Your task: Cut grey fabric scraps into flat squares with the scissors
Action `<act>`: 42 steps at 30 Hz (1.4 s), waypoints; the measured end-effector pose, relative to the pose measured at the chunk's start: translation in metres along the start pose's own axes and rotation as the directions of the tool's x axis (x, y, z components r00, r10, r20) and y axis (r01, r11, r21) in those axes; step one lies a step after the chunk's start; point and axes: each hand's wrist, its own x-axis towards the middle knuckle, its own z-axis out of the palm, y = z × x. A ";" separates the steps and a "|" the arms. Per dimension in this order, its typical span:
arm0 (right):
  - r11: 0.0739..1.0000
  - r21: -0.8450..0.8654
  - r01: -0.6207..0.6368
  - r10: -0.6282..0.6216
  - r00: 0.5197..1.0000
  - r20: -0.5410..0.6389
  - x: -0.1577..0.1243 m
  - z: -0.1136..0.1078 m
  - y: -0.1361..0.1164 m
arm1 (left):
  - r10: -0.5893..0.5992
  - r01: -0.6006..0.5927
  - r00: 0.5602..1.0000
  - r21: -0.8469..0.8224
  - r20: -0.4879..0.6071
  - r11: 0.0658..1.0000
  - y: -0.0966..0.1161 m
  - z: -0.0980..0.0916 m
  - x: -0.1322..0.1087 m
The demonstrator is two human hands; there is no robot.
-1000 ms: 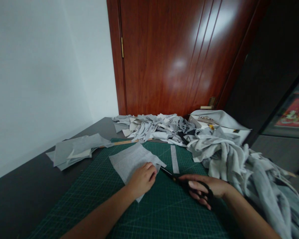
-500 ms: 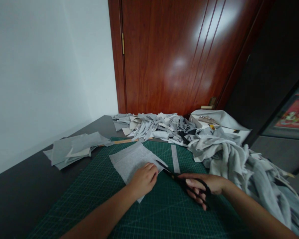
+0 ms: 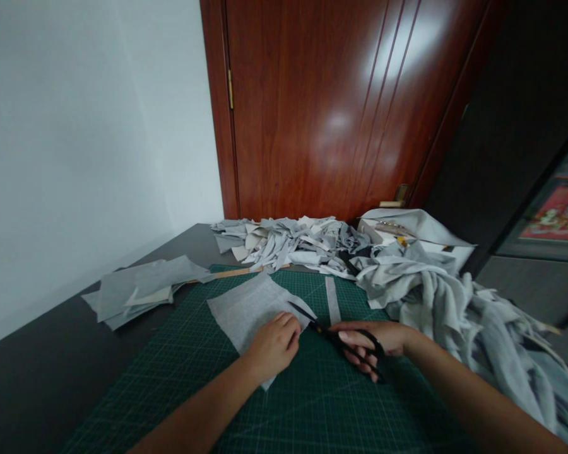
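A light grey piece of fabric (image 3: 246, 309) lies on the green cutting mat (image 3: 208, 403). My left hand (image 3: 275, 340) is closed on its right part, fingers curled at the edge. In my right hand (image 3: 360, 343) is a pair of black scissors (image 3: 329, 331), with my thumb and fingers through the handles. Their blades point up and left, at the fabric's right corner just beyond my left fingers. A narrow grey fabric strip (image 3: 332, 299) lies on the mat above the scissors. My left hand hides part of the fabric.
Flat grey fabric pieces (image 3: 142, 287) are stacked at the left on the dark table (image 3: 52, 353). Many scraps (image 3: 288, 243) are heaped at the back, before a wooden door (image 3: 303, 113). Crumpled grey cloth (image 3: 421, 284) and a white box (image 3: 461, 255) occupy the right side.
My right hand and the scissors have moved slightly left and up, the blades reaching further over the fabric's corner. My left hand stays on the fabric. The view has shifted a little.
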 end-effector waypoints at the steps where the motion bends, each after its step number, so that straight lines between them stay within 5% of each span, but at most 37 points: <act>1: 1.000 0.003 -0.001 0.001 1.000 -0.009 0.000 0.001 0.000 | -0.001 0.001 1.000 -0.002 -0.001 1.000 0.000 0.000 0.000; 16: 0.997 0.069 0.031 -0.024 0.995 -0.092 -0.003 0.009 0.008 | -0.022 0.022 1.000 -0.008 0.017 1.000 0.002 -0.003 0.000; 42: 0.995 0.102 -0.002 0.009 0.997 -0.071 -0.016 0.013 0.015 | -0.073 0.074 0.997 -0.095 0.014 0.993 0.007 -0.001 -0.006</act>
